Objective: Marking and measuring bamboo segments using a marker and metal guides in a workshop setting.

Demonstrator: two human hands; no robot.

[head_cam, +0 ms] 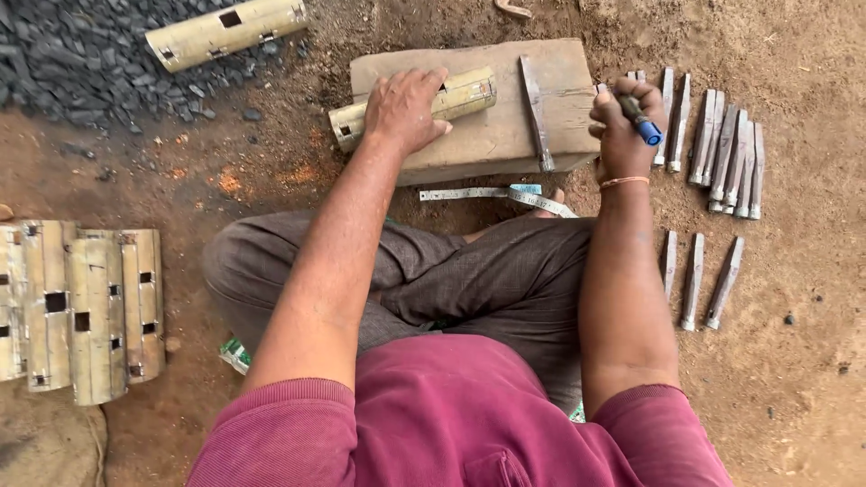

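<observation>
I sit cross-legged on dirt ground before a stone block point(501, 126). My left hand point(403, 108) presses down on a yellowish metal tube point(465, 94) with a square cut-out, lying across the block. My right hand point(626, 122) is closed around a blue-capped marker point(642, 122), held just off the block's right edge beside a row of grey metal blades point(726, 149). A flat metal blade point(536, 113) lies on the block to the right of the tube.
A measuring tape point(501, 194) lies on the ground below the block. Three more blades point(699, 280) rest at right. Several yellowish tubes point(90, 307) are stacked at left, another tube point(225, 32) lies on dark gravel point(72, 63) at top left.
</observation>
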